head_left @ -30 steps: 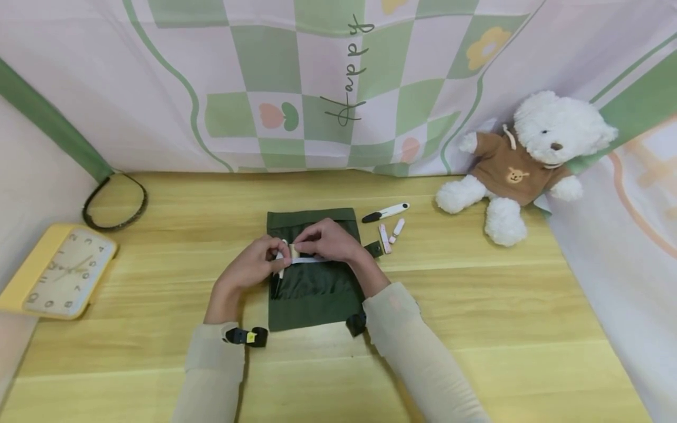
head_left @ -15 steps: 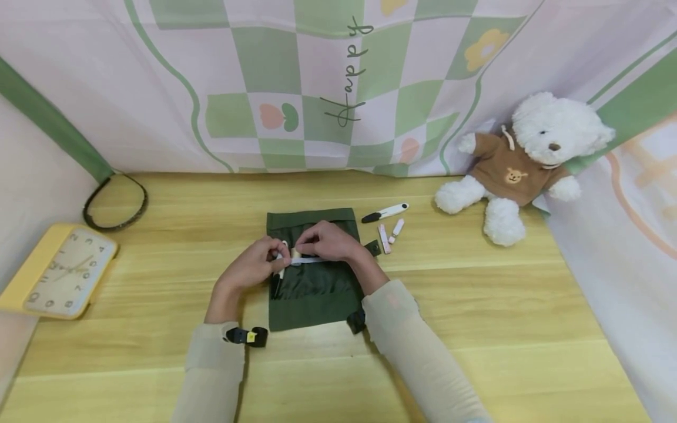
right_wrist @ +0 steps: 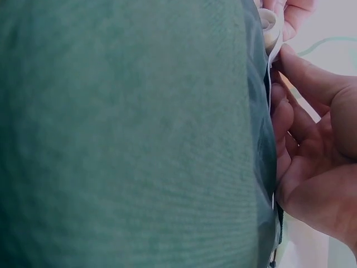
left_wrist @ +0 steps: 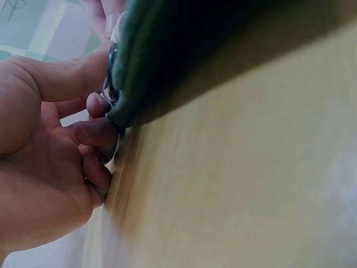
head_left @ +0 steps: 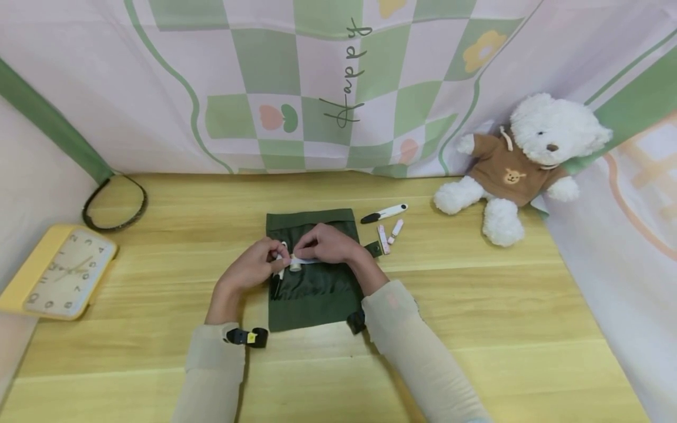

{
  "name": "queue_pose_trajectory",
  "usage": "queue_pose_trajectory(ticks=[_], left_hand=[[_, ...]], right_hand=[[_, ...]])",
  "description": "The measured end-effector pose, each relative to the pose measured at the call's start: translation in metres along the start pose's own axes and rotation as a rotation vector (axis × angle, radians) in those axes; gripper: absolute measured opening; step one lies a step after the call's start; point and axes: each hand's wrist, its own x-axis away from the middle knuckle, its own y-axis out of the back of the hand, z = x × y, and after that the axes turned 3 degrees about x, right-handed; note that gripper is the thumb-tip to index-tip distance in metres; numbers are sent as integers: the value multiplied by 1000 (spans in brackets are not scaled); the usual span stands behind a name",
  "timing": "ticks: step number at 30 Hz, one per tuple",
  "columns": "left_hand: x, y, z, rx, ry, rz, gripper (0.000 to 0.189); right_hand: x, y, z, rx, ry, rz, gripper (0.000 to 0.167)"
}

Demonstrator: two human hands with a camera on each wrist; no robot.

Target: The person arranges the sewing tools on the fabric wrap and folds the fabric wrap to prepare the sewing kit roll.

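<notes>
A dark green fabric roll-up pouch (head_left: 312, 311) lies unfolded on the table, a white elastic band (head_left: 308, 259) crossing its middle. Under the band sits a small pale thread spool (head_left: 295, 267); its lower end shows below the band, and its hollow end (right_wrist: 268, 22) faces the right wrist camera. My left hand (head_left: 254, 263) pinches the band left of the spool, fingers curled at the pouch's left edge. My right hand (head_left: 330, 244) pinches the band close to the spool's top. A slim tool with a white upper part and black lower end (head_left: 278, 283) lies under my left fingertips.
Right of the pouch lie white-handled thread snips (head_left: 385, 213) with a black tip cover and two small pink-and-white pieces (head_left: 383, 239). A white teddy bear (head_left: 518, 164) sits at the back right. A yellow clock (head_left: 60, 270) and black headband (head_left: 143, 205) are at left.
The spool has slid down toward me under the elastic band, its lower end now showing below it. My right hand has moved slightly down with it; my left hand stays in place.
</notes>
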Motion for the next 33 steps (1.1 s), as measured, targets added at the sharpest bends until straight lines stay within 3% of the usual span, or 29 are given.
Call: queue_pose_trajectory(ticks=[9, 16, 22, 33], left_hand=[[1, 0, -1, -9, -1, -1, 9], [1, 0, -3, 2, 22, 5, 9], [0, 2, -4, -26, 10, -3, 8], [0, -1, -6, -21, 9, -2, 7]], right_hand=[[0, 0, 2, 6, 8, 11, 20], [1, 0, 2, 14, -10, -24, 18], [5, 4, 4, -68, -73, -66, 19], [17, 10, -5, -184, -116, -114, 23]])
